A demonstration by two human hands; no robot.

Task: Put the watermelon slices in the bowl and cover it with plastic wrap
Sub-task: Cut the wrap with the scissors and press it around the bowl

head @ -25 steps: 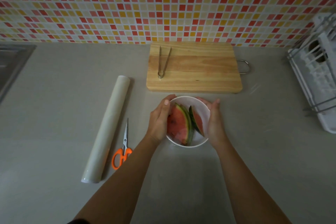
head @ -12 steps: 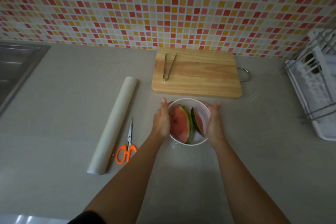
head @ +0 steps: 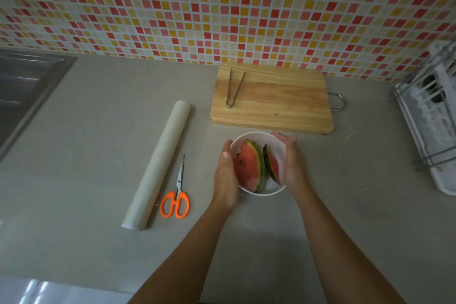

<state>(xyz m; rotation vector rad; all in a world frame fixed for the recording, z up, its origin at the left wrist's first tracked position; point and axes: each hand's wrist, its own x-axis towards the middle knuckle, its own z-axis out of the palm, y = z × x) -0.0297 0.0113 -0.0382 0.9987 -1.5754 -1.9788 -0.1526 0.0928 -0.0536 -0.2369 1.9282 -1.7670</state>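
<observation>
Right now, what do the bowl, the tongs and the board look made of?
Bowl: smooth white, probably ceramic or plastic; cannot tell which. Tongs: grey, shiny, likely metal. Board: pale wood with visible grain, plus a metal loop handle.

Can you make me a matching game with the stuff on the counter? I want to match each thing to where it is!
Things:
1. tongs
2. scissors
3. watermelon slices
4. plastic wrap roll

Places:
A. inside the white bowl
B. lying on the wooden cutting board
C. farthest left of the four, a long roll on the counter
D. between the roll and the left hand

Pairs: 1-B, 2-D, 3-A, 4-C
</observation>
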